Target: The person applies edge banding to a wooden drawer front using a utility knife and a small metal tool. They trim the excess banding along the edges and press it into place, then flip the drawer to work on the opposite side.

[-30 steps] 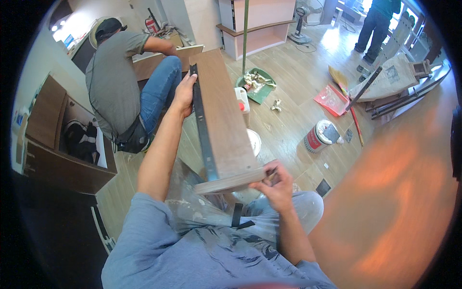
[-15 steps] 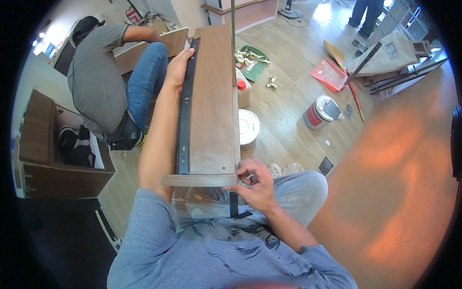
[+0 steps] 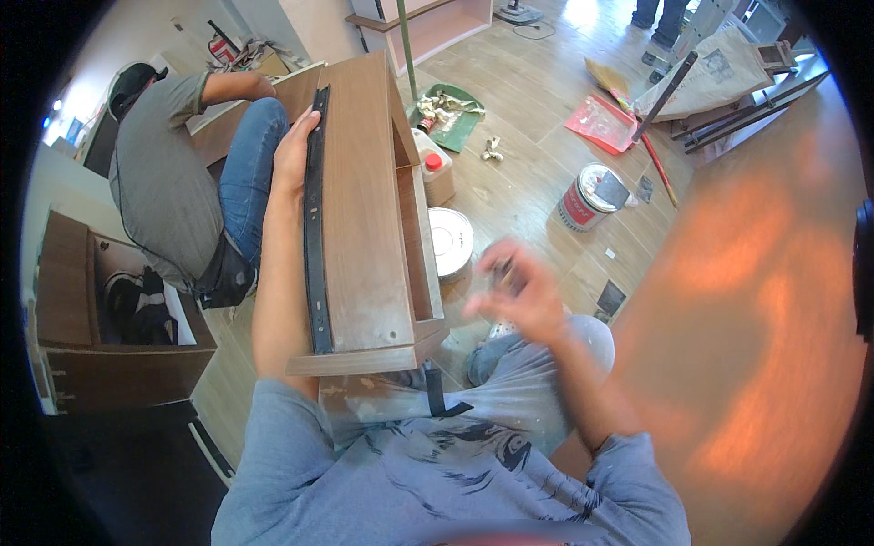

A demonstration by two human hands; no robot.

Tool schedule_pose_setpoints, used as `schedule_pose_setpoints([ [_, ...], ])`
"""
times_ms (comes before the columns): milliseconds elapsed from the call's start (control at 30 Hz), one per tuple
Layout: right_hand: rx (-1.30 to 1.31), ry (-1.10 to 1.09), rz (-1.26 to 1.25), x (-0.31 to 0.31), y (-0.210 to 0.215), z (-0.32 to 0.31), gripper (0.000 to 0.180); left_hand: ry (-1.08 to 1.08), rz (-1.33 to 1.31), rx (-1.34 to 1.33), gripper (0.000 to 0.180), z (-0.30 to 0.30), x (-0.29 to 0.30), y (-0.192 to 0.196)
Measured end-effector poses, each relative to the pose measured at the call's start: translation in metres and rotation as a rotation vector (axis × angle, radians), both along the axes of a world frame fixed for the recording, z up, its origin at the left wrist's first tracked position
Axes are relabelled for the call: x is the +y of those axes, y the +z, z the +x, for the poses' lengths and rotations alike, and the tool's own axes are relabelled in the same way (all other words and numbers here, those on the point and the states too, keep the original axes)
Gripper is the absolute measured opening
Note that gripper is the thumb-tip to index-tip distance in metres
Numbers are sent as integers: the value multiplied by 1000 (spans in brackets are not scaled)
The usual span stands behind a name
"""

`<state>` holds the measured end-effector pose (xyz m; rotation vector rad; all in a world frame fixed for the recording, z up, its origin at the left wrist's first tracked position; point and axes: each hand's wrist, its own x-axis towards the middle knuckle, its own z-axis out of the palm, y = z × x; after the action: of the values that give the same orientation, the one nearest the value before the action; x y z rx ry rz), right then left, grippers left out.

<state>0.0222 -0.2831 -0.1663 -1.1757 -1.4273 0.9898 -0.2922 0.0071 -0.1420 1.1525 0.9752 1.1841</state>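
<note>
A wooden drawer (image 3: 364,227) stands tilted on its side over my lap, with its front panel (image 3: 355,362) toward me. A black metal drawer slide (image 3: 314,218) runs along the side that faces up. My left hand (image 3: 291,153) grips the drawer's far left edge, its fingers partly hidden behind the wood and the thumb by the slide. Off to the right of the drawer, my right hand (image 3: 530,296) is in the air, apart from the wood. Motion smears its fingers, and a small dark patch between them cannot be made out.
A person in grey (image 3: 168,182) crouches close on the left, beside a wooden cabinet (image 3: 118,364). A white-lidded bucket (image 3: 451,238), a red-capped jug (image 3: 435,177), a paint can (image 3: 583,205), a green dustpan (image 3: 460,127) and a red dustpan (image 3: 596,126) stand ahead. A large board (image 3: 728,355) lies right.
My right hand has left the drawer's near corner and moved up and to the right. The drawer has swung left and turned, so its open inside now shows. My left hand still holds it.
</note>
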Motion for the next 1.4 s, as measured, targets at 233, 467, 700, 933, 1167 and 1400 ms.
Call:
schedule_pose_setpoints([
  [233, -637, -29, -139, 206, -87, 67, 47, 102, 79, 226, 56, 10, -18, 14],
  [467, -671, -178, -106, 326, -219, -9, 56, 132, 29, 92, 54, 7, -22, 11],
  [700, -845, 18, -126, 356, -246, -15, 40, 106, -150, -91, 53, 15, -33, 21],
  [933, -877, 83, -173, 361, -238, -7, 40, 143, -104, 23, 60, 24, -34, 27],
  [1167, -893, -1, -233, 352, -240, 42, 43, 221, -129, 115, 60, 32, -35, 34],
  [1400, -832, -329, -283, 332, -246, 105, 37, 193, -93, 122, 60, 32, -36, 33],
])
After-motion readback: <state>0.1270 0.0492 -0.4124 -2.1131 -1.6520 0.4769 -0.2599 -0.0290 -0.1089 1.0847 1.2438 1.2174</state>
